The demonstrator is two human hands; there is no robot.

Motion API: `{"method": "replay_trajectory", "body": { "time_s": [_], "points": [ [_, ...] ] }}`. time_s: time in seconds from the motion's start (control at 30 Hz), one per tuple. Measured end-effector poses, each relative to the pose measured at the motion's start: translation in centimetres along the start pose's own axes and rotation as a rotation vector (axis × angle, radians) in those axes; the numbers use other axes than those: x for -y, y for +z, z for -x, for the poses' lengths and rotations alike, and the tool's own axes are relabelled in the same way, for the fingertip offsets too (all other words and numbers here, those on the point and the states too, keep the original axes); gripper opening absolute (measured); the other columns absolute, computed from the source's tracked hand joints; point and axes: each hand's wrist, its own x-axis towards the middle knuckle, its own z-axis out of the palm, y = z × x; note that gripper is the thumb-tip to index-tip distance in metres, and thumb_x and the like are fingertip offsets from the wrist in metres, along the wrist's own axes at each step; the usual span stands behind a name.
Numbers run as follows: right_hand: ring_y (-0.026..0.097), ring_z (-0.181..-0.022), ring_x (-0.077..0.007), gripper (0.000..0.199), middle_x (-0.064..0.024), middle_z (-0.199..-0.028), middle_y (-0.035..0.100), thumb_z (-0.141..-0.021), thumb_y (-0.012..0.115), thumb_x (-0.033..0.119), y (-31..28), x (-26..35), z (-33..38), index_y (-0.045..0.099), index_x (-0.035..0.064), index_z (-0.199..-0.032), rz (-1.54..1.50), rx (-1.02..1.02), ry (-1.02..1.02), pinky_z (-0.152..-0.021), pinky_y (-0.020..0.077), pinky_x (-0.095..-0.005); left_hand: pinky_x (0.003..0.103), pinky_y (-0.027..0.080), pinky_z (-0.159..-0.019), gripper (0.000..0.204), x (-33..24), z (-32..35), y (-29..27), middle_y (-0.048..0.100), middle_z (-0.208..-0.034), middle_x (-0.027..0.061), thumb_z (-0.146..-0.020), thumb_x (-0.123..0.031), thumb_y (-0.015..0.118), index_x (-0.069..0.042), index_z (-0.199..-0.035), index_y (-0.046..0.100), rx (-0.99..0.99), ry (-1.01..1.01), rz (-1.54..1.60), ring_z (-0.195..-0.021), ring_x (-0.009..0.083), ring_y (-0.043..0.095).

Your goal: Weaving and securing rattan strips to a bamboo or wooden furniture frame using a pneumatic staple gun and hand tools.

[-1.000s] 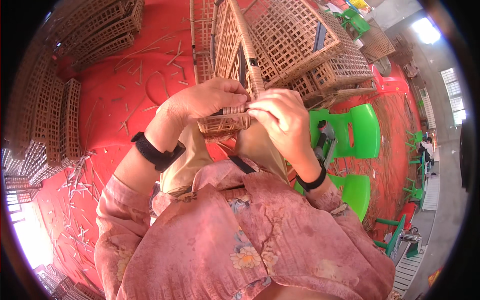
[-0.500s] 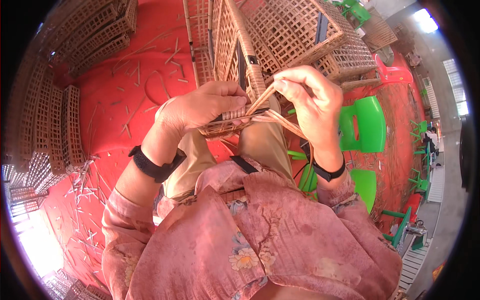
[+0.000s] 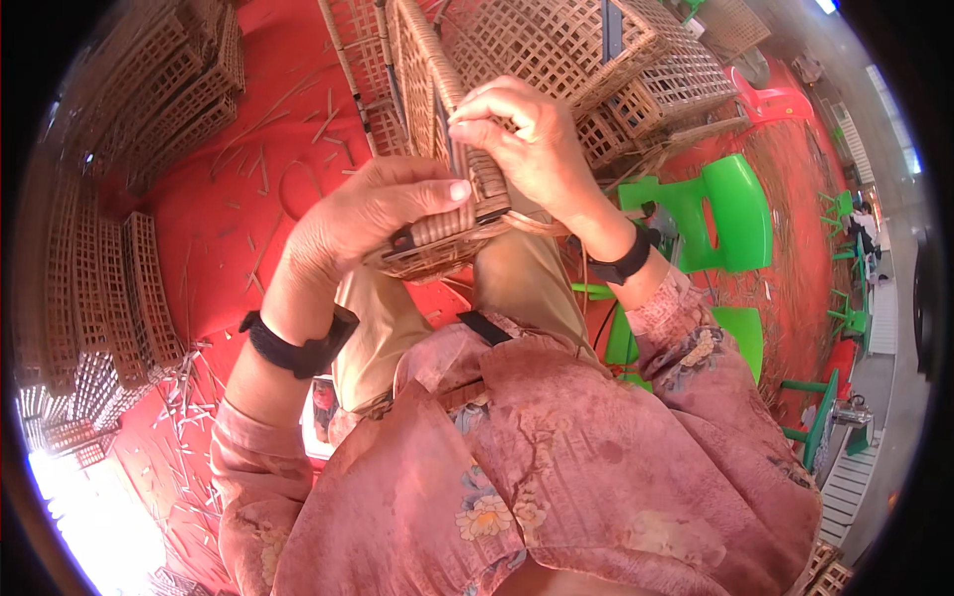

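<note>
A light-brown woven rattan basket (image 3: 434,260) with dark frame bars sits at my knees. My left hand (image 3: 383,207) closes around its wrapped rim, the thumb lying on top of the coils near the corner. Just above it, my right hand (image 3: 532,144) is closed in a pinch over the side rim, thumb and forefinger together. A rattan strip (image 3: 534,224) loops out from the corner below my right wrist. Its end runs toward the right fingers, which largely hide it.
More woven baskets (image 3: 656,70) are piled beyond my hands, and stacks of them (image 3: 99,278) stand at left. Green plastic chairs (image 3: 740,214) and a red stool (image 3: 770,101) are at right. Rattan scraps litter the red floor (image 3: 224,288).
My right hand has moved left and away from me, from beside the corner to over the side rim, taking the strip along. My left hand stays on the rim, and the view has shifted slightly.
</note>
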Motion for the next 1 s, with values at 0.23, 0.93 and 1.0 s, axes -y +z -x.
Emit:
{"method": "replay_trajectory", "body": {
  "time_s": [0.23, 0.93, 1.0],
  "points": [
    [0.064, -0.088, -0.0207, 0.02, -0.0087, -0.097, 0.066, -0.082, 0.074, 0.014, -0.8, -0.5, 2.3, 0.069, 0.0048, -0.098, -0.04, -0.154, 0.066, -0.077, 0.0513, -0.0334, 0.026, 0.045, -0.067, 0.022, -0.1, -3.0, -0.8, 0.062, -0.084, -0.0012, -0.086, -0.021, 0.07, -0.001, -0.097, 0.069, 0.013, 0.01, -0.277, -0.077, 0.0088, 0.055],
    [0.058, -0.11, -0.0464, 0.086, -0.032, -0.123, 0.058, -0.079, 0.069, 0.042, -18.7, -24.2, 33.5, 0.035, -0.0138, -0.135, 0.889, 0.108, 1.468, -0.094, 0.0462, -0.0481, 0.028, 0.05, -0.078, 0.014, 0.4, -3.3, 0.1, 0.065, -0.085, 0.0084, -0.084, -0.011, 0.068, 0.001, -0.09, 0.063, -0.171, -0.236, 0.273, -0.081, 0.017, 0.063],
    [0.056, -0.118, -0.0431, 0.102, -0.0314, -0.131, 0.053, -0.078, 0.072, 0.043, -18.2, -25.1, 33.6, 0.017, -0.0119, -0.144, 0.919, 0.114, 1.462, -0.099, 0.0444, -0.0461, 0.027, 0.051, -0.077, 0.019, 0.3, -3.6, -0.3, 0.066, -0.085, 0.0093, -0.084, -0.012, 0.07, 0.002, -0.094, 0.064, -0.119, -0.292, 0.213, -0.08, 0.0179, 0.064]
  ]
}}
